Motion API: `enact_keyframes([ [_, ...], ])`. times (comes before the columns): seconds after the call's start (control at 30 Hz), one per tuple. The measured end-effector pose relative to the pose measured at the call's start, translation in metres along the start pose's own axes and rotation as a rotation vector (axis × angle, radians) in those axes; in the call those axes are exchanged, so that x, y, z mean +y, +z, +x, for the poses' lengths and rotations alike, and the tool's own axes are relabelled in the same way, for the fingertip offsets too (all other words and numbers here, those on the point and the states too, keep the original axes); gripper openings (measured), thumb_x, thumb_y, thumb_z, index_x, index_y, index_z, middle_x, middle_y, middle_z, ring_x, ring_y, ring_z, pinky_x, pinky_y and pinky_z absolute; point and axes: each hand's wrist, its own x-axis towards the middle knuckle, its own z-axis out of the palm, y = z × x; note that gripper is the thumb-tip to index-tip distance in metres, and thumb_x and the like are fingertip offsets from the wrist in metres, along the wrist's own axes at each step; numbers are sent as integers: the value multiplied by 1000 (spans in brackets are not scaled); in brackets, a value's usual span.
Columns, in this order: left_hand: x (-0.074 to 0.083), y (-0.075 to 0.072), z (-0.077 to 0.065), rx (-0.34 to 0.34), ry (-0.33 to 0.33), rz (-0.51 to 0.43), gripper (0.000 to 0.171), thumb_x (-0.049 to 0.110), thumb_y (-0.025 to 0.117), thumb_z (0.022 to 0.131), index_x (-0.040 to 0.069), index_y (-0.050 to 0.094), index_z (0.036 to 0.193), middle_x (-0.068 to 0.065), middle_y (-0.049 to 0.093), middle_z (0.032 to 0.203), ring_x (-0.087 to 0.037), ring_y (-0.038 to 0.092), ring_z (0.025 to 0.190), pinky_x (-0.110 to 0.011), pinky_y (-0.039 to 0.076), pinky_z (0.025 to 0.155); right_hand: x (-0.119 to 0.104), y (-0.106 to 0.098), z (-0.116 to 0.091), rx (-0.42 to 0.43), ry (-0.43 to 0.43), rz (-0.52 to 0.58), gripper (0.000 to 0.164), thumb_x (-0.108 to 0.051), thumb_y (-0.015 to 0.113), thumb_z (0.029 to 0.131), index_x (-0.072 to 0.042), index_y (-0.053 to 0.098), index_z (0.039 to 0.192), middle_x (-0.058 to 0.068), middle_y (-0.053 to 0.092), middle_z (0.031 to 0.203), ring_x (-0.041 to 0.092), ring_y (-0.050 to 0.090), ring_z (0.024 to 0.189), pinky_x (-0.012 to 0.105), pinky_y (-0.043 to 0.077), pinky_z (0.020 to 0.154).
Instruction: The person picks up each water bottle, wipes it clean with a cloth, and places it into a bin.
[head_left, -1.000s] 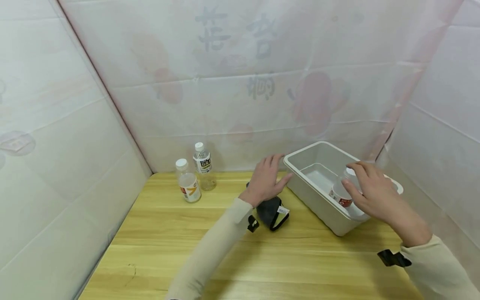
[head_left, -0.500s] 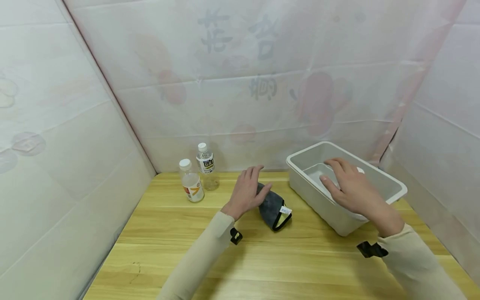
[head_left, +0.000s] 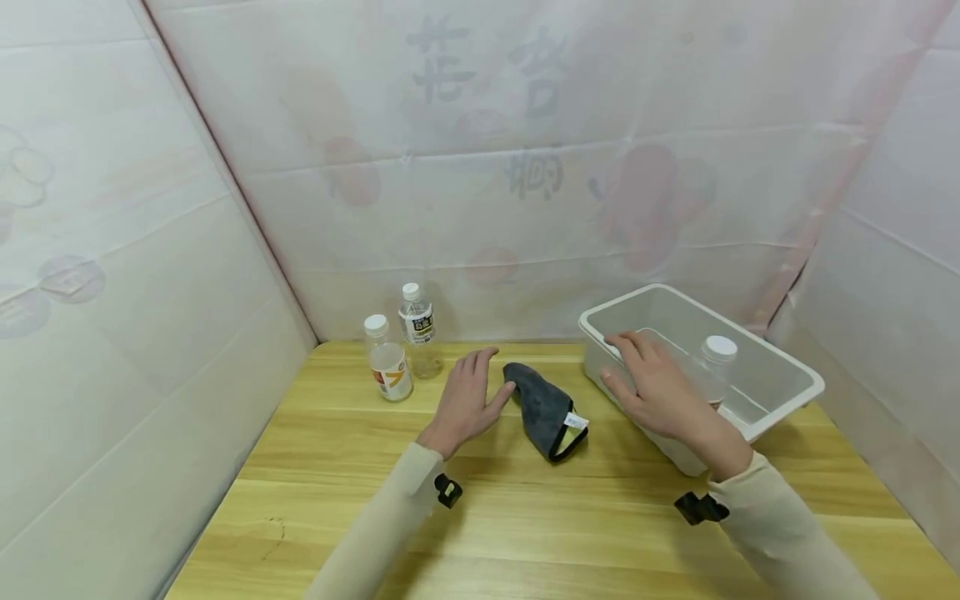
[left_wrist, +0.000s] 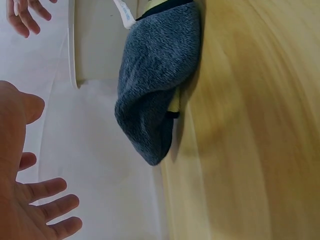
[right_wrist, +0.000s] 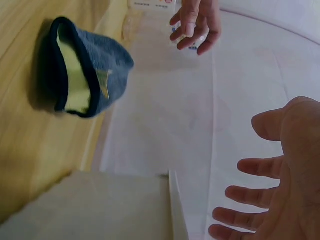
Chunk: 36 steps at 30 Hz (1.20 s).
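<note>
My left hand [head_left: 467, 400] hovers just left of a folded dark grey cloth [head_left: 543, 408], its fingers extended and nothing held. The cloth lies on the wooden table, showing a yellow inside, black edging and a white tag; its plush side [left_wrist: 155, 65] fills the upper middle of the left wrist view. Above the near left rim of a pale grey plastic bin [head_left: 675, 321], my right hand [head_left: 660, 392] is spread and holds nothing. A clear bottle [head_left: 705, 379] with a white cap stands inside the bin, partly hidden by that hand.
Two clear plastic bottles with white caps stand at the back left: one with an orange-marked label [head_left: 390, 371], the other with a black-and-yellow label [head_left: 420, 325]. Pale printed sheets [head_left: 480, 208] enclose the wooden table [head_left: 525, 533] at the back and sides.
Both hands have moved left. My right hand has come away from the bottle in the bin, while the left has drawn back from over the cloth, which now shows fully.
</note>
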Motion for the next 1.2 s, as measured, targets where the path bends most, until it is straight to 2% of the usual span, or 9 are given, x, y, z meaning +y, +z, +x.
enact_keyframes([
  [0.33, -13, 2, -18, 27, -29, -6, 57, 47, 42, 91, 12, 34, 135, -11, 47, 126, -28, 49, 114, -44, 41, 94, -9, 26, 2, -23, -25, 43, 48, -37, 47, 92, -11, 40, 132, 15, 40, 134, 35, 40, 118, 54, 35, 92],
  [0.63, -21, 1, -29, 34, -54, -12, 55, 46, 44, 91, 11, 36, 134, -12, 47, 126, -29, 49, 112, -46, 41, 93, -15, 50, 3, -52, -68, 36, 49, -35, 49, 91, -8, 41, 131, 15, 42, 131, 34, 41, 119, 52, 36, 94],
  [0.9, -26, 0, -39, 37, -56, -5, 55, 45, 45, 91, 10, 37, 133, -12, 50, 122, -29, 52, 107, -45, 42, 89, -17, 73, 4, -110, -43, 19, 52, -39, 49, 91, -9, 40, 132, 16, 43, 130, 34, 44, 116, 52, 39, 90],
  [1.2, -30, -1, -48, 14, -105, 9, 55, 46, 44, 91, 14, 35, 134, -11, 49, 124, -28, 52, 108, -43, 43, 90, -15, 94, 3, -172, -9, 26, 57, -42, 50, 89, -13, 36, 136, 16, 42, 131, 35, 45, 115, 53, 41, 87],
])
